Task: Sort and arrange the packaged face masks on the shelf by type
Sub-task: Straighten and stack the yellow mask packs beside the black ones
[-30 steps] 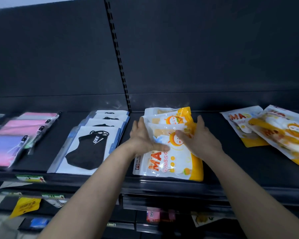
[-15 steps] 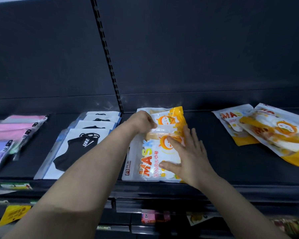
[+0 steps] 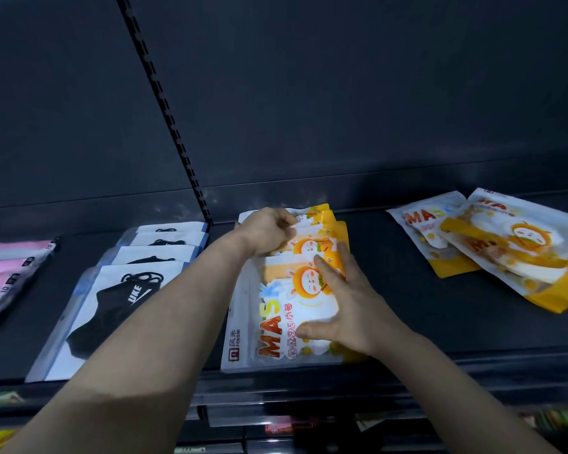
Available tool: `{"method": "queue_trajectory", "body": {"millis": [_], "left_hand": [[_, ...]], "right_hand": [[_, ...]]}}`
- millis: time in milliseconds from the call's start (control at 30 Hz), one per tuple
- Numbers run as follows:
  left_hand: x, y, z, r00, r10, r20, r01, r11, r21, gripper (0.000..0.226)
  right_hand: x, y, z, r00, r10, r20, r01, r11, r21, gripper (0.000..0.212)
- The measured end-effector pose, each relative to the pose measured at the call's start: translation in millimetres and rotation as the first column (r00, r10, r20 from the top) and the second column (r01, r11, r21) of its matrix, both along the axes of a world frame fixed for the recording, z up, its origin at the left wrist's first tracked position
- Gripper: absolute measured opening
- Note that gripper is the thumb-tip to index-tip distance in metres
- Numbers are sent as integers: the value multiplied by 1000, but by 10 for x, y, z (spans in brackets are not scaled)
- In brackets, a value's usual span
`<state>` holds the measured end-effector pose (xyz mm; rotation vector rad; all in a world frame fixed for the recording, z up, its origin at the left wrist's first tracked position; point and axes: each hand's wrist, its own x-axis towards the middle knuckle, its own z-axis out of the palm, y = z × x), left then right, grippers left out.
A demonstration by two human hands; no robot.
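Observation:
A row of overlapping orange-and-white "MASK" packs [image 3: 269, 319] lies mid-shelf, running from the front edge to the back wall. My left hand [image 3: 269, 229] is curled at the back of the row, its fingers pinching the top edge of a rear orange pack [image 3: 322, 221]. My right hand [image 3: 341, 306] lies flat with spread fingers on the front pack, pressing it down. Two more orange packs [image 3: 505, 244] lie loose and crossed at the right. White packs with black masks [image 3: 112, 299] form a row to the left. Pink packs [image 3: 4, 273] sit at the far left.
The dark shelf [image 3: 440, 316] has a dark back panel with a slotted upright [image 3: 164, 103]. Bare shelf surface separates the middle row from the loose packs at the right. Lower shelves with small goods and price tags [image 3: 0, 399] show below the front edge.
My left hand moved from the front pack to the back of the row and closed on a rear pack. My right hand slid forward and flattened on the front pack. The camera shifted.

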<state>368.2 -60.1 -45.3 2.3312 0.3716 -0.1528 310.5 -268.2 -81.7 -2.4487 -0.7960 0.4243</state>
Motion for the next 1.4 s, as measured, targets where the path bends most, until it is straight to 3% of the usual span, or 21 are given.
{"method": "queue_trajectory", "body": {"millis": [133, 267, 367, 500, 700, 867, 933, 1033, 1100, 1233, 1400], "left_hand": [[59, 28, 4, 997, -68, -46, 71, 996, 50, 23], [91, 123, -39, 998, 67, 8, -67, 969, 238, 26], [16, 193, -105, 997, 48, -61, -35, 977, 211, 33], [-99, 271, -201, 993, 64, -97, -28, 941, 336, 48], [-252, 221, -117, 996, 66, 62, -80, 962, 262, 40], [-297, 154, -164, 994, -22, 104, 10, 994, 111, 34], [-330, 107, -109, 990, -15, 142, -1, 994, 109, 35], [-426, 16, 57, 984, -25, 179, -27, 959, 282, 46], [-496, -43, 154, 974, -82, 213, 1, 935, 353, 39], [-583, -284, 283, 959, -187, 212, 40, 832, 553, 29], [-597, -751, 349, 934, -257, 249, 100, 855, 508, 25]], "right_hand": [[64, 6, 54, 999, 36, -4, -36, 999, -41, 119], [126, 7, 69, 997, -26, -79, 26, 1000, -2, 124], [173, 14, 100, 989, -44, -139, 42, 999, -17, 126], [199, 102, 127, 990, 3, -141, -3, 1000, 0, 127], [191, 131, 155, 991, -24, -132, 13, 997, -78, 126], [132, 127, 232, 993, -63, -105, 57, 997, -60, 123], [97, 123, 225, 998, -70, -10, 69, 997, -24, 108], [53, 72, 198, 965, -67, 254, 61, 998, 33, 66], [16, 10, 198, 907, -54, 417, 59, 998, 0, 47], [-56, -205, 131, 845, -52, 532, 118, 989, -90, 37], [-34, -609, 85, 820, -131, 557, 203, 977, -69, 39]]}}
